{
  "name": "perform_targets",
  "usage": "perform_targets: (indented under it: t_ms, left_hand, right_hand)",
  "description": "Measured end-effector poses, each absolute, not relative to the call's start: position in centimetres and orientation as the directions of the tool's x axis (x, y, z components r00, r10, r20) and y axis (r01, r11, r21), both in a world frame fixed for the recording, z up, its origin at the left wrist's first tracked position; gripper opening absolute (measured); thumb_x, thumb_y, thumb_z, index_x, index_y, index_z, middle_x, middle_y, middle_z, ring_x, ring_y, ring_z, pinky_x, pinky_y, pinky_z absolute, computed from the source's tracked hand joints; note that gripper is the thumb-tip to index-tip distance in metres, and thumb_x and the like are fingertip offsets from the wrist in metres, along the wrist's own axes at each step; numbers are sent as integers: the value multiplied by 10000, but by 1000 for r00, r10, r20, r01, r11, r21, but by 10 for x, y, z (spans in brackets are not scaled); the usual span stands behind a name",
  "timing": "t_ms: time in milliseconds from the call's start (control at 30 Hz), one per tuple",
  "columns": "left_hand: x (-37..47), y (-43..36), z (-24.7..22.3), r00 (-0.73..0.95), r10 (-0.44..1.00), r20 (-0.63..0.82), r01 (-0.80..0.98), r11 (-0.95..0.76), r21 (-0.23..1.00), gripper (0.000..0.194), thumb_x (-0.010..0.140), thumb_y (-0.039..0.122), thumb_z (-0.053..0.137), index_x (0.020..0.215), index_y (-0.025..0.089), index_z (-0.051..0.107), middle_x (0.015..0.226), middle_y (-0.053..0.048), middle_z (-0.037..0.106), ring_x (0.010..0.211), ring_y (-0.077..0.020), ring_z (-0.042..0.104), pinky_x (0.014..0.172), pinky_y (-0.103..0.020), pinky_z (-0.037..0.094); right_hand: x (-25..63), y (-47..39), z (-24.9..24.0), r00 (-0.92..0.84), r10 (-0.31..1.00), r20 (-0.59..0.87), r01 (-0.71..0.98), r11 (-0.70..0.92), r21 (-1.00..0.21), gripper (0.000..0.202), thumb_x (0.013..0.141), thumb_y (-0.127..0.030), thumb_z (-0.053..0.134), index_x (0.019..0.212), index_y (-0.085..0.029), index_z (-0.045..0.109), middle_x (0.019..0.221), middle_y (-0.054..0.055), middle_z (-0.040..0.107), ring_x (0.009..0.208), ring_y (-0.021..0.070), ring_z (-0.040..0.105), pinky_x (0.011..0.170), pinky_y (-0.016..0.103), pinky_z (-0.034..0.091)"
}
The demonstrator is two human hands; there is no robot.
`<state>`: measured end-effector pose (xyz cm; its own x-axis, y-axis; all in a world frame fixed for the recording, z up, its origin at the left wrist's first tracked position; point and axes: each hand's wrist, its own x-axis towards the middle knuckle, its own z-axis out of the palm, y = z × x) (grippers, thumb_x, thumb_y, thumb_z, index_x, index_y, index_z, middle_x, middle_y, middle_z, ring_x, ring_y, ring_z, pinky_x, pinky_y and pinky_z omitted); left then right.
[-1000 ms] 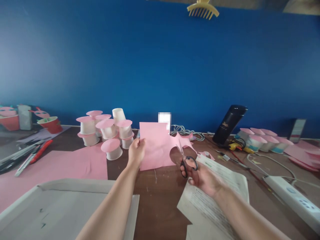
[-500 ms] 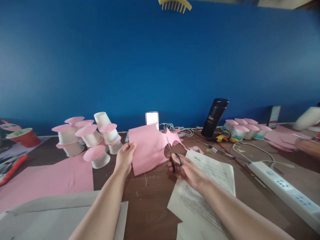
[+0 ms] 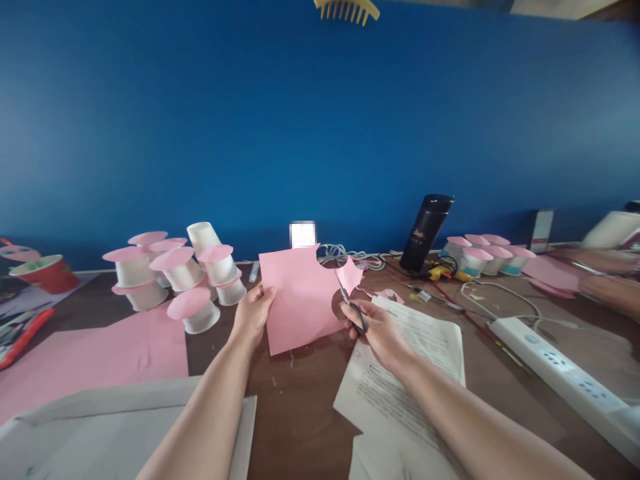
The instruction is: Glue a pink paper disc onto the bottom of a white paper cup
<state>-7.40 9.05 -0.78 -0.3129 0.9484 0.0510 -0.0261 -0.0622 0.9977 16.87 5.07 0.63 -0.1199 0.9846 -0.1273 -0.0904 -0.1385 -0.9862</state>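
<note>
My left hand pinches the left edge of a pink paper sheet, which is held up above the brown table. Rounded cutouts mark the sheet's right side. In my right hand is a pair of scissors with dark handles, fingers wrapped through the loops. The blades point up and away, at the cut right edge of the sheet, beside a pointed pink flap. Left of the sheet stand several white paper cups topped with pink paper discs, some of them stacked.
Printed papers lie under my right forearm. A white power strip, cables and a black bottle are to the right. Another person's hands work at the far right, near pink paper. A red cup stands far left.
The scissors and my right hand have shifted slightly right and turned, and the pink flap has moved with the cut edge. My left hand keeps its hold. The other person's hands reach further in.
</note>
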Motion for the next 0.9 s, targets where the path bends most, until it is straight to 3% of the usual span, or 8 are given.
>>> perform_targets:
  t_ms: [267, 467, 667, 767, 900]
  left_hand:
    - [-74, 92, -10, -188, 982, 20, -123, -44, 991, 455, 653, 423, 717, 993, 125, 665, 846, -83, 717, 773, -223, 659, 733, -339, 501]
    - [-73, 90, -7, -122, 992, 19, -85, -30, 996, 503, 626, 470, 727, 976, 112, 672, 866, -97, 717, 764, -233, 657, 737, -348, 498]
    - [-75, 90, -6, -195, 979, -52, -10, 51, 999, 507, 556, 488, 745, 885, 107, 689, 721, -90, 701, 665, -227, 645, 624, -322, 490]
    - [-80, 90, -7, -239, 969, -62, 83, 84, 993, 407, 570, 449, 724, 802, 118, 684, 625, -62, 670, 590, -210, 620, 567, -304, 460]
    - [-86, 90, -8, -307, 951, -14, 387, 138, 912, 262, 640, 422, 630, 653, 161, 650, 563, -41, 632, 542, -207, 585, 509, -285, 391]
  right_hand:
    - [171, 50, 6, -126, 983, -136, -75, -146, -986, 344, 775, -496, 639, 975, -217, 620, 762, 7, 636, 600, 107, 569, 448, 181, 341]
    - [175, 55, 1, -97, 984, -147, -116, -158, -981, 310, 736, -476, 680, 868, -199, 638, 686, -8, 624, 512, 88, 527, 465, 205, 359]
    - [176, 59, -4, -7, 995, -100, -98, -100, -990, 302, 694, -458, 710, 810, -189, 640, 628, -13, 607, 477, 83, 508, 449, 214, 349]
    - [182, 65, -1, 110, 994, 7, -59, 14, -998, 368, 651, -467, 734, 887, -201, 642, 674, -4, 613, 559, 121, 558, 490, 234, 411]
    - [193, 72, -1, 228, 949, 217, 149, 186, -971, 420, 651, -477, 730, 968, -214, 646, 730, 11, 631, 673, 171, 583, 616, 290, 465]
